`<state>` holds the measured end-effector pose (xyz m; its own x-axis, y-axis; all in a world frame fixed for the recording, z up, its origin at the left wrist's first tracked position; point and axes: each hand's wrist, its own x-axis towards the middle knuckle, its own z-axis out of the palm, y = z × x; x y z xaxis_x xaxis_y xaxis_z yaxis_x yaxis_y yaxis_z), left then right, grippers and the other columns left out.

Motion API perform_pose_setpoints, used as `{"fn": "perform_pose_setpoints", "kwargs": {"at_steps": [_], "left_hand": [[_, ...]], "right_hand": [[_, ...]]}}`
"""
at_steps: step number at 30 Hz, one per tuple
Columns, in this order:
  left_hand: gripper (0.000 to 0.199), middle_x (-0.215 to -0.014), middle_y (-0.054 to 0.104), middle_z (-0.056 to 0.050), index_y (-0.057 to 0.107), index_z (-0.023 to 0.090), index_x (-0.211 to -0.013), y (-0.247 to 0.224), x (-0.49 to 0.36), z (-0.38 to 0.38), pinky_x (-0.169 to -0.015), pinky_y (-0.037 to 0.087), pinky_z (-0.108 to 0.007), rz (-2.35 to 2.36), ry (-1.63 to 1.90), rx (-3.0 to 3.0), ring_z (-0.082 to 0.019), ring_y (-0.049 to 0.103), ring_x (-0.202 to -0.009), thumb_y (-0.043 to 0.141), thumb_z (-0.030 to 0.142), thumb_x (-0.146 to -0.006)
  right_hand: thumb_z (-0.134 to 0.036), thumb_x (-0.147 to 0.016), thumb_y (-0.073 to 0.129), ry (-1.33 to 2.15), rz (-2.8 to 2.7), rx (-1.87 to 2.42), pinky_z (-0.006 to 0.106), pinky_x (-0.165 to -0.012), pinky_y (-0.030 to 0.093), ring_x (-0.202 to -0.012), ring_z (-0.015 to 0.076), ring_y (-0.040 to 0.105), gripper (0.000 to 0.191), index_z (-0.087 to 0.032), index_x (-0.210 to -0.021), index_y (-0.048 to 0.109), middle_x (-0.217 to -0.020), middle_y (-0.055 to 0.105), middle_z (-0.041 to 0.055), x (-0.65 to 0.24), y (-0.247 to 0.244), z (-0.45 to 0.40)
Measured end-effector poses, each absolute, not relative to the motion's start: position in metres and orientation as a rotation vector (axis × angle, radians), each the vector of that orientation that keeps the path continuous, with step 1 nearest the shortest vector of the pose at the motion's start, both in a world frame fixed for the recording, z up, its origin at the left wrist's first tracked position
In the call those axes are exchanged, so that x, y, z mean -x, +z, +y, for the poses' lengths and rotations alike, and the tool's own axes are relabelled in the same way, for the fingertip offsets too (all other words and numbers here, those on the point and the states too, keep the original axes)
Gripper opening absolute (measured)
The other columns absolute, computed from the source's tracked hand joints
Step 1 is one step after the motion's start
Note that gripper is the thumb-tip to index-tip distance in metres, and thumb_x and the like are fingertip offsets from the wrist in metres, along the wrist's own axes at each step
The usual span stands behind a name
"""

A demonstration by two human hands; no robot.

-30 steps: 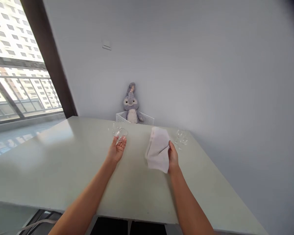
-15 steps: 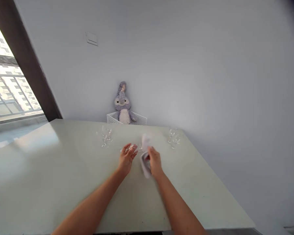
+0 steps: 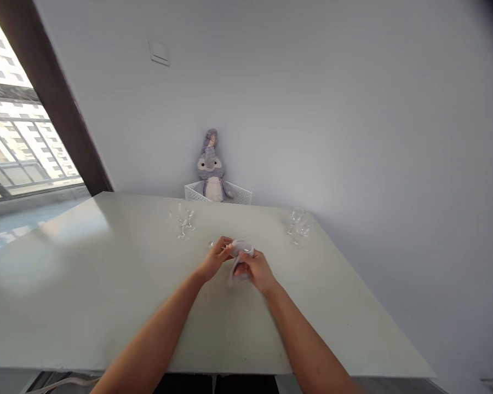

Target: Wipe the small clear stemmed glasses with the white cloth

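Over the middle of the table, my left hand (image 3: 217,260) is closed around a clear stemmed glass, whose small outer end (image 3: 211,244) shows past my fingers. A thin whitish cloth (image 3: 239,246) is gripped in my right hand (image 3: 258,269), right beside the left. The cloth lies against the glass's other end, which is mostly covered, and a fold hangs down below my right fingers, blurred by motion. Both hands nearly touch.
Several clear glasses (image 3: 183,221) are grouped at the back left of the pale table (image 3: 107,306), with another clear group (image 3: 298,224) at the back right. Behind the far edge, a grey plush toy (image 3: 212,169) sits in a white basket (image 3: 240,195) against the wall.
My hands have come closer together. The cloth, which hung apart from the glass in my right hand, now meets the glass. The view has shifted slightly.
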<state>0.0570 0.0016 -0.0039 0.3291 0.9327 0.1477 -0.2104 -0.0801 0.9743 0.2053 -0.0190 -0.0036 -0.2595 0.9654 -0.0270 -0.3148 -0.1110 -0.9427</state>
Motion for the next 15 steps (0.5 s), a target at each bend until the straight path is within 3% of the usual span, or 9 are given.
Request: {"fn": "perform_pose_setpoints", "kwargs": {"at_steps": [3, 5, 8, 11, 15], "left_hand": [[0.052, -0.088, 0.058, -0.003, 0.048, 0.021, -0.116, 0.002, -0.054, -0.001, -0.080, 0.043, -0.032, 0.627, 1.069, -1.315, -0.014, 0.053, -0.083, 0.060, 0.040, -0.070], [0.051, -0.084, 0.057, -0.002, 0.049, 0.020, -0.116, 0.002, -0.052, 0.000, -0.077, 0.043, -0.030, 0.663, 1.076, -1.330, -0.013, 0.053, -0.078, 0.059, 0.042, -0.071], [0.049, -0.074, 0.055, -0.001, 0.053, 0.016, -0.111, -0.002, -0.048, 0.005, -0.064, 0.044, -0.026, 0.821, 1.020, -1.356, -0.011, 0.051, -0.065, 0.048, 0.050, -0.076], [0.055, -0.070, 0.055, -0.002, 0.054, 0.014, -0.110, -0.009, -0.045, 0.007, -0.055, 0.042, -0.024, 0.901, 0.899, -1.384, -0.011, 0.050, -0.060, 0.035, 0.056, -0.079], [0.055, -0.092, 0.056, -0.004, 0.040, 0.024, -0.126, -0.011, -0.050, 0.002, -0.073, 0.043, -0.029, 0.676, 0.930, -1.388, -0.013, 0.052, -0.080, 0.050, 0.046, -0.077]], "right_hand": [[-0.045, -0.074, 0.055, 1.689, -0.790, 0.733, 0.027, -0.051, 0.047, -0.037, 0.0098, 0.047, 0.030, -0.015, -0.076, 0.056, -0.042, 0.052, -0.0042, -0.200, -0.005, -0.021], [-0.045, -0.075, 0.054, 1.672, -0.852, 0.761, 0.026, -0.052, 0.047, -0.041, 0.0110, 0.051, 0.030, -0.016, -0.080, 0.056, -0.047, 0.055, -0.0026, -0.193, -0.007, -0.027], [-0.044, -0.071, 0.058, 1.390, -1.253, 1.005, 0.028, -0.056, 0.046, -0.051, 0.0149, 0.057, 0.029, -0.017, -0.080, 0.058, -0.057, 0.061, 0.0012, -0.183, -0.014, -0.037], [-0.042, -0.066, 0.062, 1.050, -1.509, 1.180, 0.028, -0.059, 0.045, -0.055, 0.0166, 0.057, 0.024, -0.018, -0.065, 0.059, -0.054, 0.060, 0.0023, -0.181, -0.020, -0.038], [-0.048, -0.069, 0.056, 1.332, -1.176, 1.068, 0.029, -0.049, 0.044, -0.040, 0.0136, 0.050, 0.031, -0.017, -0.067, 0.058, -0.048, 0.055, -0.0005, -0.194, -0.011, -0.028]]}}
